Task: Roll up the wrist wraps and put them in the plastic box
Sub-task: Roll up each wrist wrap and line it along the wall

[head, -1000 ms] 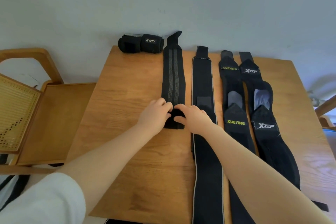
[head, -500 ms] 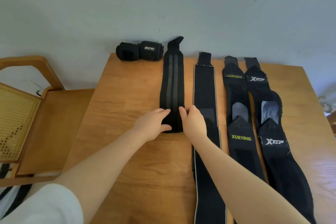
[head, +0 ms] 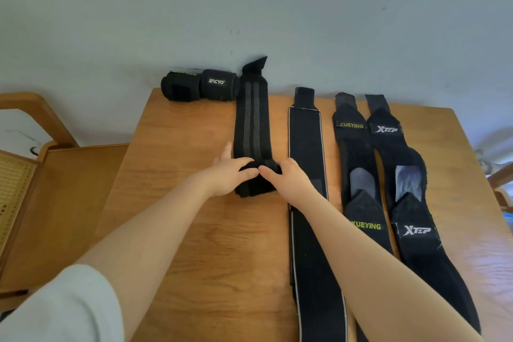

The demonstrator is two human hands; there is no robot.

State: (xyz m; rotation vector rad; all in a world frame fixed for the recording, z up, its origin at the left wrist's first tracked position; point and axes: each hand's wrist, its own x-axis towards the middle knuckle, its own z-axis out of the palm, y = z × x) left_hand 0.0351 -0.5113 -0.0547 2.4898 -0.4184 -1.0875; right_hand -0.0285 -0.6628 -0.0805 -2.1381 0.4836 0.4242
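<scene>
A black wrist wrap with grey stripes [head: 251,119] lies lengthwise on the wooden table [head: 180,147], its near end wound into a thick roll. My left hand [head: 226,175] grips the roll's left side and my right hand [head: 288,179] grips its right side, fingertips meeting on top. Two finished rolls [head: 200,85] lie at the table's far left edge by the wall. To the right lie three flat wraps: a plain black one [head: 306,147], a XUEYING one [head: 358,169] and an XTEP one [head: 408,180]. No plastic box is in view.
A wooden chair [head: 55,189] with a woven cane back stands close against the table's left side. A pale wall [head: 249,8] rises right behind the table's far edge. Another chair's wood shows at the far right edge [head: 499,178].
The roll under my hands has grown thicker and moved farther up the striped wrap, leaving less of it flat. Both hands moved forward with it.
</scene>
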